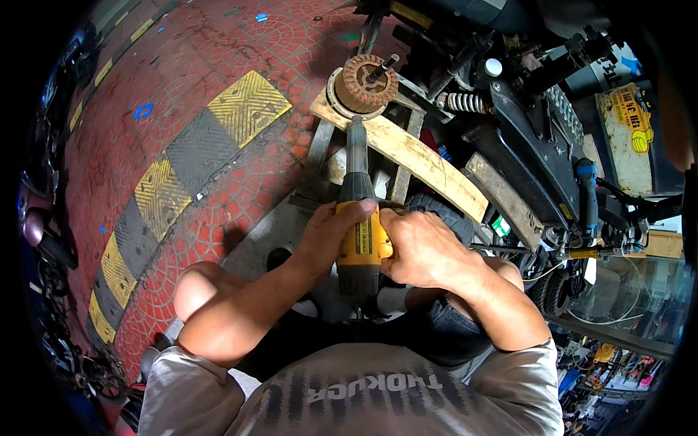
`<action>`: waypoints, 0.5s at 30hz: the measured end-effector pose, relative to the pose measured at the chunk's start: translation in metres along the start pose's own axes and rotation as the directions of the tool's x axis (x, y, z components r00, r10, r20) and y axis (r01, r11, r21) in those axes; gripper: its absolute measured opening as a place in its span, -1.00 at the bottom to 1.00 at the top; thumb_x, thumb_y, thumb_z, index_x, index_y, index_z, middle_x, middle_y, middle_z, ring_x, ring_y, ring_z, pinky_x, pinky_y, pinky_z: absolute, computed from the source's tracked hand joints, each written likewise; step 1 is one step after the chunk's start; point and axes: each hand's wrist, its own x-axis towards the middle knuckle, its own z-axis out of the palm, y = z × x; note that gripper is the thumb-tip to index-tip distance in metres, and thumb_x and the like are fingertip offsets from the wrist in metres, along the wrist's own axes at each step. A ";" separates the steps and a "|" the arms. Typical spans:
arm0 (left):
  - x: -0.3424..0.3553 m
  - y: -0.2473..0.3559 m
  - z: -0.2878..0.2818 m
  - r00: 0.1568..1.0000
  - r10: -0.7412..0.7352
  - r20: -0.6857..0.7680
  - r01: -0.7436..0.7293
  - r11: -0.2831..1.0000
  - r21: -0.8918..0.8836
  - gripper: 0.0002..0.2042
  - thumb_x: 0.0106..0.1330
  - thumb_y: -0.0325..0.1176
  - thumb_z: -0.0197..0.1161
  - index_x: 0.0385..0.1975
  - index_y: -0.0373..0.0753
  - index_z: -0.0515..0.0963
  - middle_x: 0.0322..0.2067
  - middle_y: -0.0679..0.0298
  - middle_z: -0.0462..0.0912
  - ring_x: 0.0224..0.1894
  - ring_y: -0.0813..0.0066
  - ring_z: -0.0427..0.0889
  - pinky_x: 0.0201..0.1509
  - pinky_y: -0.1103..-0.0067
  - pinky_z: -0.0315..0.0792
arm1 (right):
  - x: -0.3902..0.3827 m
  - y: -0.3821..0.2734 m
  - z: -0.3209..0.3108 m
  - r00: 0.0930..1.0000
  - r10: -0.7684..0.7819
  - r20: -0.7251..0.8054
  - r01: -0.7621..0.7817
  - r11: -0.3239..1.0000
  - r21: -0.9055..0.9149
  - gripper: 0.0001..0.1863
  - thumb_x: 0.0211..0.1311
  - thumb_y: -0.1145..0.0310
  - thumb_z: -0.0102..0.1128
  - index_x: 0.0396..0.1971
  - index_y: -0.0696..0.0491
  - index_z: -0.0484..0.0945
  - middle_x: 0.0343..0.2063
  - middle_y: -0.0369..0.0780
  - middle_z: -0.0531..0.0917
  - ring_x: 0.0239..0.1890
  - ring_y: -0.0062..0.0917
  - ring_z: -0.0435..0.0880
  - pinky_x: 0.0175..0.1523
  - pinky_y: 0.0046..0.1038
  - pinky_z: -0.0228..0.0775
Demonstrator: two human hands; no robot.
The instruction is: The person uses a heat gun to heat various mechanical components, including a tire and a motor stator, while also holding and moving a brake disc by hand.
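Observation:
Both my hands grip a yellow-and-black straight power tool point(358, 243) with a long grey nose, pointing away from me. My left hand point(323, 234) wraps its left side, the thumb lying on top. My right hand point(422, 247) closes round the right side, by a yellow knob. At the far end, the tool's narrow tip meets or nearly meets the rim of a rusty-brown round motor core point(363, 81); contact is too small to tell. Copper-coloured windings ring the core, and a shaft sticks out of it. It rests on a light wooden plank point(425, 166).
The plank lies over a wooden frame point(320, 149). To the right stand a black scooter deck point(527, 160), a coil spring point(465, 102), a blue-and-black power tool point(587, 192) and a tyre point(436, 214). A yellow-and-black speed bump point(196, 156) crosses the red paving at left.

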 end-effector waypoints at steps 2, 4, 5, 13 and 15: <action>0.005 -0.005 -0.005 1.000 -0.030 0.006 0.031 0.999 -0.029 -0.61 0.43 -0.02 0.36 -0.13 -0.28 0.67 -0.31 0.30 0.75 -0.29 0.56 0.72 -0.15 0.57 0.58 | 0.003 0.001 -0.002 0.999 0.027 0.037 -0.027 0.999 -0.020 -0.60 -0.07 0.39 0.43 -0.24 0.30 0.54 -0.33 0.18 0.71 -0.17 0.17 0.71 -0.02 0.00 0.58; 0.012 -0.011 -0.011 0.998 -0.050 0.036 0.053 0.996 -0.079 -0.62 0.43 -0.01 0.36 -0.11 -0.27 0.68 -0.31 0.29 0.75 -0.29 0.55 0.73 -0.15 0.57 0.59 | 0.006 0.003 -0.002 0.997 0.039 0.061 -0.038 0.999 -0.025 -0.58 -0.07 0.38 0.44 -0.23 0.30 0.54 -0.32 0.18 0.71 -0.16 0.16 0.72 -0.02 0.00 0.58; 0.012 -0.011 -0.012 0.998 -0.053 0.038 0.057 0.995 -0.087 -0.62 0.43 -0.01 0.37 -0.11 -0.27 0.68 -0.31 0.29 0.75 -0.29 0.55 0.73 -0.15 0.57 0.59 | 0.007 0.004 -0.002 0.996 0.045 0.073 -0.043 0.999 -0.028 -0.58 -0.07 0.38 0.45 -0.23 0.30 0.54 -0.32 0.18 0.71 -0.16 0.16 0.72 -0.01 -0.01 0.58; 0.003 0.000 -0.005 1.000 0.021 0.024 -0.020 0.999 -0.034 -0.61 0.43 -0.02 0.37 -0.11 -0.28 0.67 -0.31 0.30 0.75 -0.28 0.55 0.74 -0.11 0.58 0.60 | 0.003 -0.001 -0.005 1.000 -0.010 -0.009 0.010 0.999 -0.035 -0.53 -0.07 0.37 0.46 -0.18 0.31 0.52 -0.28 0.16 0.72 -0.13 0.13 0.73 0.01 -0.03 0.57; 0.001 0.000 -0.006 0.998 0.055 0.032 -0.054 0.998 -0.029 -0.61 0.43 -0.01 0.36 -0.11 -0.28 0.66 -0.30 0.30 0.75 -0.28 0.56 0.73 -0.12 0.58 0.59 | 0.004 -0.003 -0.006 1.000 -0.013 -0.007 0.012 0.999 -0.033 -0.54 -0.07 0.37 0.45 -0.18 0.31 0.51 -0.27 0.16 0.72 -0.13 0.13 0.73 0.01 -0.03 0.57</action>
